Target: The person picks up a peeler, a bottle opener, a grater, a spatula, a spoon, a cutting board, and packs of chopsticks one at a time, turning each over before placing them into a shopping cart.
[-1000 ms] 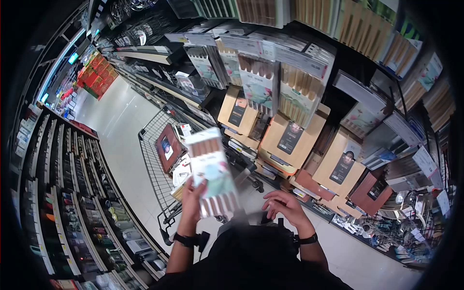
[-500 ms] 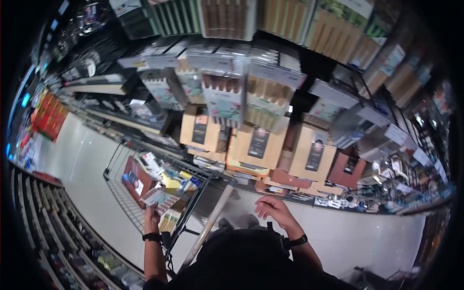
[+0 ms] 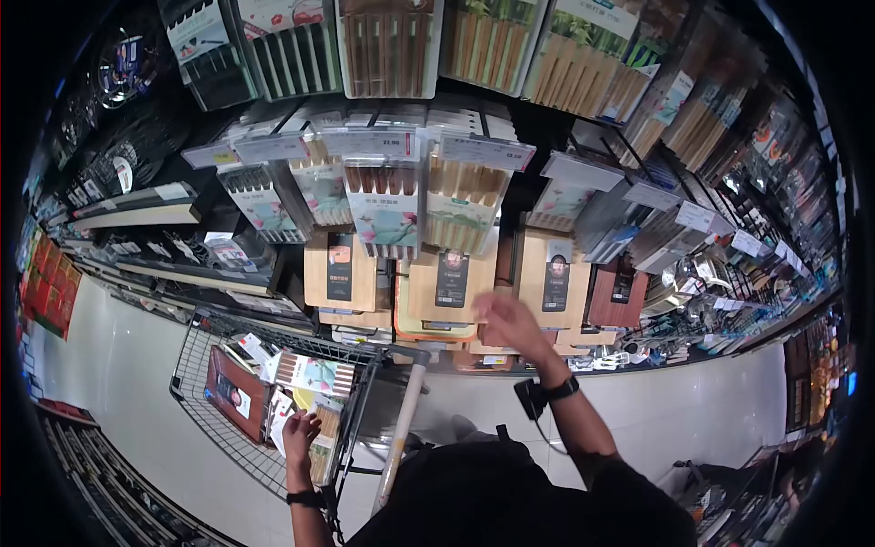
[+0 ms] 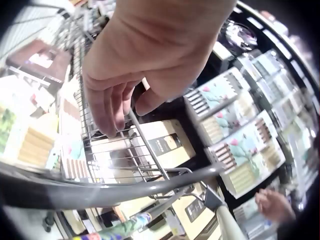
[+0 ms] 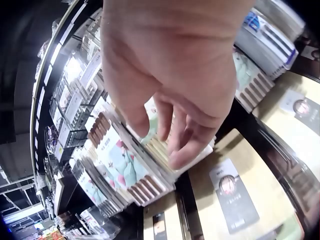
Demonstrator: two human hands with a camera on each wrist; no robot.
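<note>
My left hand (image 3: 299, 439) hovers over the shopping cart (image 3: 196, 365), its fingers loosely bent and nothing in them. Just beyond it in the cart lies a pack of brown chopsticks (image 3: 317, 374) with a flower-printed card. Beside that pack are a dark red boxed board (image 3: 239, 394) and a pack of light chopsticks (image 3: 324, 454). My right hand (image 3: 512, 326) is raised in front of the shelf, empty, with fingers loosely curled. In the right wrist view its fingertips overlap a hanging pack of pale chopsticks (image 5: 159, 150), next to brown chopstick packs (image 5: 122, 160).
Wooden cutting boards (image 3: 542, 305) with dark labels stand below the hanging packs. More chopstick packs (image 3: 390, 55) hang in the upper row. The cart's handle (image 3: 401, 428) lies between my hands. Another shelf (image 3: 100, 483) runs along the lower left.
My left hand has lowered the brown chopstick pack into the cart and let go of it. My right hand has risen forward toward the shelf. The view has turned toward the right.
</note>
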